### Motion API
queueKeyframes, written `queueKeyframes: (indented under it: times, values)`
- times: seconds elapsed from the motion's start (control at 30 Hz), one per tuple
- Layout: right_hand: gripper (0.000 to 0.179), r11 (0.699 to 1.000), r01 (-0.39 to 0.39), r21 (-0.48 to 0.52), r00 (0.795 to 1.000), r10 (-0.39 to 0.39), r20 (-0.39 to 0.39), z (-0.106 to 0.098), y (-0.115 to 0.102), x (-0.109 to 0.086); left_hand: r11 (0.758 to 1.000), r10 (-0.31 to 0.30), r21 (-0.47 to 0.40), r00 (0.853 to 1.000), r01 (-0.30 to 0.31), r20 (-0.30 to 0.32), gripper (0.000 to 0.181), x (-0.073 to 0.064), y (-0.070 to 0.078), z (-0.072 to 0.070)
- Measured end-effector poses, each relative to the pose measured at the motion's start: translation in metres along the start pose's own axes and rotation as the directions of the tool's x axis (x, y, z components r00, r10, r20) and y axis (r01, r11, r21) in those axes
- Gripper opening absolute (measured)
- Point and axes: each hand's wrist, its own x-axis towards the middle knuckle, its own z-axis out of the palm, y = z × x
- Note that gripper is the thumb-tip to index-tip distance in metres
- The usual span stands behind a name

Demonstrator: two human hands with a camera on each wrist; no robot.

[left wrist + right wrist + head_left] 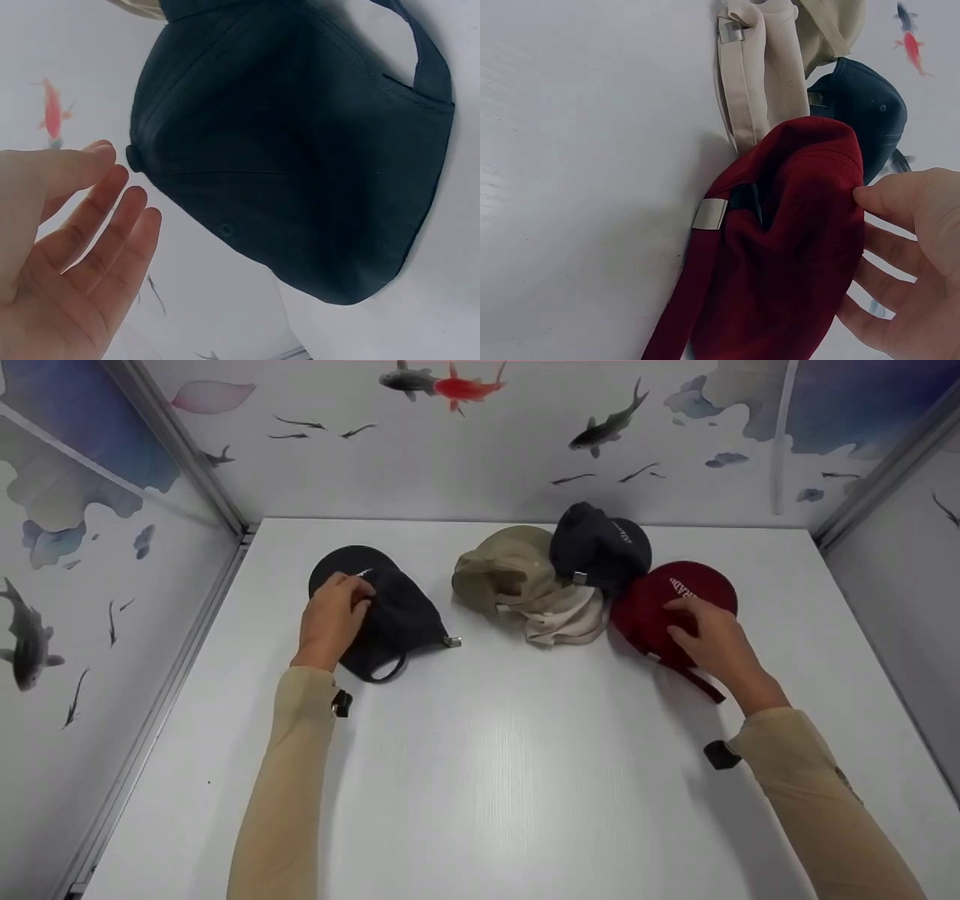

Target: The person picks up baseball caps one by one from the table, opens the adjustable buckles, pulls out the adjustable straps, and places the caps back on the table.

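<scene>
On the left of the table lies a black cap (405, 611), its back strap and metal buckle turned toward the middle. My left hand (330, 619) is over its brim side; in the left wrist view the fingers are loosely bent beside the top button, with a small gap to the cloth. At the right, my right hand (712, 637) is at a dark red cap (637, 615) with white lettering. The right wrist view shows the thumb and fingertips at the edge of its crown, thumb and fingers spread apart. The red cap's strap hangs loose toward me.
Touching the red cap is a group of caps: a navy one (589, 540) at the back, a khaki one (502, 562) and a cream one (570, 622) partly under the others. A white table (495, 780) carries them, with printed fish panels (487, 457) behind and at the sides.
</scene>
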Motion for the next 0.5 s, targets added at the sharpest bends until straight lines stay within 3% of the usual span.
queueKeyframes:
  times: [0.27,0.5]
  values:
    - [0.036,0.999,0.041,-0.029,0.998,-0.042,-0.046,0.003,0.003,0.003,1.0,0.009,0.002,1.0,-0.009,0.015,0.015,-0.005,0.017,-0.007]
    - [0.032,0.999,0.033,-0.011,0.997,-0.034,-0.068,0.003,0.002,0.004,0.997,0.073,-0.007,0.997,-0.073,-0.004,0.014,-0.01,0.029,-0.011]
